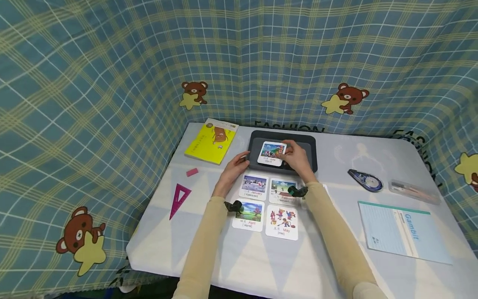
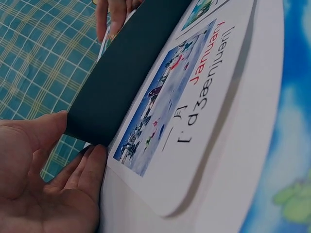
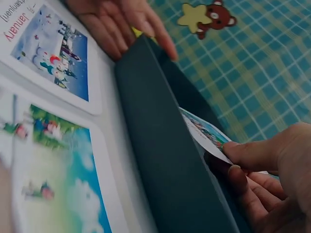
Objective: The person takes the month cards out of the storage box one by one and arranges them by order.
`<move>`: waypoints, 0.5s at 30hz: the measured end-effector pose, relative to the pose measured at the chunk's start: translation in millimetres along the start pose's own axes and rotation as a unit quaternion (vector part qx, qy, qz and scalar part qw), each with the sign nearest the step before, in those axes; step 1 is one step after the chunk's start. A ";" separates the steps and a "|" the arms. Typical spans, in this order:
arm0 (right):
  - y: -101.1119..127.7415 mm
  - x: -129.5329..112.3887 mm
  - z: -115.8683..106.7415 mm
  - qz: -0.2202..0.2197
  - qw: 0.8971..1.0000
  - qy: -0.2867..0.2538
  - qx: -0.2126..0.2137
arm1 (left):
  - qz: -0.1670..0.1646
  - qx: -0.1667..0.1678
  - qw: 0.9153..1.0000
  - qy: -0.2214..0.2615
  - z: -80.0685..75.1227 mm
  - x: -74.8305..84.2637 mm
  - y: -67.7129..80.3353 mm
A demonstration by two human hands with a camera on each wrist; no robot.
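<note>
My right hand (image 1: 296, 158) pinches the right edge of a June picture flashcard (image 1: 271, 153) over the dark grey tray (image 1: 313, 151). In the right wrist view the thumb lies on the card's face, and the tray wall hides part of the card. At the tray's front left corner, my left hand (image 1: 234, 169) holds the rim between thumb and fingers. In front of the tray lie the January card (image 1: 254, 185), the February card (image 1: 280, 187), the April card (image 1: 248, 214) and the May card (image 1: 281, 222). The right wrist and its strap partly cover February.
Left of the tray are a yellow book (image 1: 210, 143), a pink eraser (image 1: 192, 172) and a magenta set square (image 1: 179, 199). On the right lie a correction tape (image 1: 366, 180), a clear pencil case (image 1: 414, 192) and a light blue notebook (image 1: 403, 232). A plaid curtain (image 1: 261, 62) surrounds the table.
</note>
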State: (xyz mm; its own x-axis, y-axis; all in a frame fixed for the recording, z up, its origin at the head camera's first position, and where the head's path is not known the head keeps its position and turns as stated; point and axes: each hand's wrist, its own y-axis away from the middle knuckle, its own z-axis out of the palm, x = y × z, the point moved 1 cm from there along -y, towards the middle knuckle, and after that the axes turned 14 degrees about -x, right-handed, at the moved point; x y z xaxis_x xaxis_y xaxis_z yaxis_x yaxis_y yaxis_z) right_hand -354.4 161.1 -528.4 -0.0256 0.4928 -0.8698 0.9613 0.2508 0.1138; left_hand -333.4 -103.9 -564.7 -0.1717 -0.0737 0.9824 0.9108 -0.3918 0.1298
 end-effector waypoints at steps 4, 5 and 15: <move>23.3 1.1 -12.5 -0.013 1.000 -0.001 0.017 | -0.007 -0.007 1.000 -0.005 -0.4 0.8 -1.7; 30.2 0.0 -15.6 -0.017 1.000 0.003 0.021 | -0.007 -0.009 1.000 -0.007 -0.7 0.9 -2.1; 118.4 4.0 -38.3 -0.017 0.999 0.034 -0.002 | -0.015 -0.009 1.000 -0.007 -1.6 0.5 -1.8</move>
State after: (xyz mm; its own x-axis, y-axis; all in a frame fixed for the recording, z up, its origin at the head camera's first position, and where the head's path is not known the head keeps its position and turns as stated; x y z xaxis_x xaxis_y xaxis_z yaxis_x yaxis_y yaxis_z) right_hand -251.2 224.7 -500.0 -0.0759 0.5393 -0.8387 0.9585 0.2712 0.0877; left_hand -335.7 -104.7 -564.7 -0.1942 -0.0496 0.9797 0.8983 -0.4103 0.1573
